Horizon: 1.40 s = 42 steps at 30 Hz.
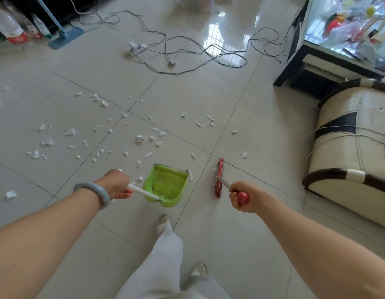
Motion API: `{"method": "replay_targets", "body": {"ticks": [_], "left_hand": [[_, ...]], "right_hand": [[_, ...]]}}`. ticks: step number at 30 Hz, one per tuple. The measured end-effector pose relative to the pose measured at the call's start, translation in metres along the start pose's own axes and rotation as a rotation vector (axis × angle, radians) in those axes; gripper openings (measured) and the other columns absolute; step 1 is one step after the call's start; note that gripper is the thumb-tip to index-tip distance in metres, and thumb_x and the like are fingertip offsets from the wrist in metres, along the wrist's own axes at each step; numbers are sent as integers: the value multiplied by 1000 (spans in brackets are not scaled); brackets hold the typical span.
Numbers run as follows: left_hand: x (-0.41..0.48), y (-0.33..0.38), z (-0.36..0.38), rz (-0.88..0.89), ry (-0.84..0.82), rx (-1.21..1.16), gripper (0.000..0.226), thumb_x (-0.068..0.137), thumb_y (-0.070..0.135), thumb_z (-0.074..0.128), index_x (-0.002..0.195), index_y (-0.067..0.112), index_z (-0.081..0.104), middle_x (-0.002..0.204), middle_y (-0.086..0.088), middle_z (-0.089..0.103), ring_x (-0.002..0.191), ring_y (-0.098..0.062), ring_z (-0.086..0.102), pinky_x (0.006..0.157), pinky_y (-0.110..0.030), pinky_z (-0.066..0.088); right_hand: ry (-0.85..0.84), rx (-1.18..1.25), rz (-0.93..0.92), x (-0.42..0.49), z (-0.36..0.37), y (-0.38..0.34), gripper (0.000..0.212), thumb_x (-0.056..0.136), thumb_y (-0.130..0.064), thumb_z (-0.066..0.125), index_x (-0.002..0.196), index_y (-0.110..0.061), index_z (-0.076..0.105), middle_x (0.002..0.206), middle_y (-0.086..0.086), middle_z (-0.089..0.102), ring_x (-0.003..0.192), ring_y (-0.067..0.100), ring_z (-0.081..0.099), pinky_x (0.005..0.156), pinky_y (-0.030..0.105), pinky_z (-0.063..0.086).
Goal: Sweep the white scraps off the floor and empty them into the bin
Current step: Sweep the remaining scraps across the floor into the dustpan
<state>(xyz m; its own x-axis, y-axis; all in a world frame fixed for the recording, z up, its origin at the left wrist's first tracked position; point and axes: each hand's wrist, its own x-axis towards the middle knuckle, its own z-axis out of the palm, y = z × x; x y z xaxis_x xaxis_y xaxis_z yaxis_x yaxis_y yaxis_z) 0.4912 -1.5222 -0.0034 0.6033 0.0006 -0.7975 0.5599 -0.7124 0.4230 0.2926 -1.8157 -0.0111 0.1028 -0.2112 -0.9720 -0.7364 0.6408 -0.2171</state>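
Several white scraps (pixel 140 139) lie scattered over the tiled floor ahead and to the left. A green dustpan (pixel 166 186) rests on the floor in the middle, its mouth facing the scraps. My left hand (pixel 117 184) grips its white handle (pixel 142 192). To its right a red broom head (pixel 219 178) touches the floor. My right hand (pixel 241 197) grips the red end of the broom's handle. One scrap lies at the dustpan's right lip (pixel 190 174). No bin is in view.
Tangled cables and a power strip (pixel 136 47) lie on the floor farther ahead. A cream chair (pixel 357 147) stands at the right, with a black glass-topped table (pixel 329 50) behind it. Bottles (pixel 12 29) and a blue mop (pixel 65 36) are at the far left.
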Motion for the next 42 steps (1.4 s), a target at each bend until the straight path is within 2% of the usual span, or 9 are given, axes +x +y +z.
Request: {"method": "replay_targets", "body": {"ticks": [4,11,15,19,26,30,35,39,42], "left_hand": [[15,19,-26,-14,-10,27,38,99,5,31,134,-8,40,74,-17,53,57,-21,53,33,-19,47],[52,39,-80,-71,65,13,17,96,-1,30,102,-5,46,74,-17,50,58,-22,52,30,-19,46],[57,44,-99,-98,112,-53,20,96,-2,29,109,-4,46,74,-15,47,58,-22,50,29,-18,44],[63,57,-114,-101,173,-105,31,96,-3,29,123,-10,44,74,-15,46,57,-23,50,29,-20,44],[61,83,-106,-102,236,-151,32,98,0,31,124,-11,45,74,-14,47,54,-21,48,28,-18,43],[61,106,-82,-97,266,-181,37,97,-3,26,131,-8,41,94,-20,48,54,-20,47,28,-19,43],[58,144,-29,-118,264,-246,38,96,-4,26,131,-7,40,84,-17,48,55,-20,47,29,-19,44],[56,187,21,-116,205,-274,22,97,-5,27,110,4,42,78,-16,45,56,-21,47,28,-20,43],[54,214,63,-128,163,-295,20,95,-8,25,105,0,41,75,-16,43,57,-22,47,28,-21,45]], "right_hand": [[12,-232,-1,-1,53,-27,16,85,2,44,96,-9,44,61,7,47,37,13,47,39,16,39],[-65,-513,16,-19,156,-27,7,85,2,43,82,-4,44,76,13,48,66,22,54,48,23,44],[-198,-500,17,-25,200,-17,15,86,3,46,75,-8,45,68,8,48,53,14,48,40,19,41],[-239,-420,47,-22,215,-30,11,80,3,48,79,-8,48,69,9,50,54,15,51,48,23,43],[-274,-282,75,-17,179,-71,10,84,2,50,87,-7,46,59,6,48,37,12,46,38,17,38],[-237,-284,57,-18,147,-91,10,85,3,47,84,-7,47,59,6,48,38,11,46,38,16,38],[-160,-283,25,-5,80,-135,13,84,4,45,91,-6,47,60,8,49,42,13,48,38,16,39],[-118,-246,28,5,15,-170,10,84,4,45,89,-4,47,60,9,49,42,13,48,39,17,39],[-66,-248,6,14,-36,-193,9,84,4,47,88,-4,48,63,10,51,43,14,49,40,18,39]]}}
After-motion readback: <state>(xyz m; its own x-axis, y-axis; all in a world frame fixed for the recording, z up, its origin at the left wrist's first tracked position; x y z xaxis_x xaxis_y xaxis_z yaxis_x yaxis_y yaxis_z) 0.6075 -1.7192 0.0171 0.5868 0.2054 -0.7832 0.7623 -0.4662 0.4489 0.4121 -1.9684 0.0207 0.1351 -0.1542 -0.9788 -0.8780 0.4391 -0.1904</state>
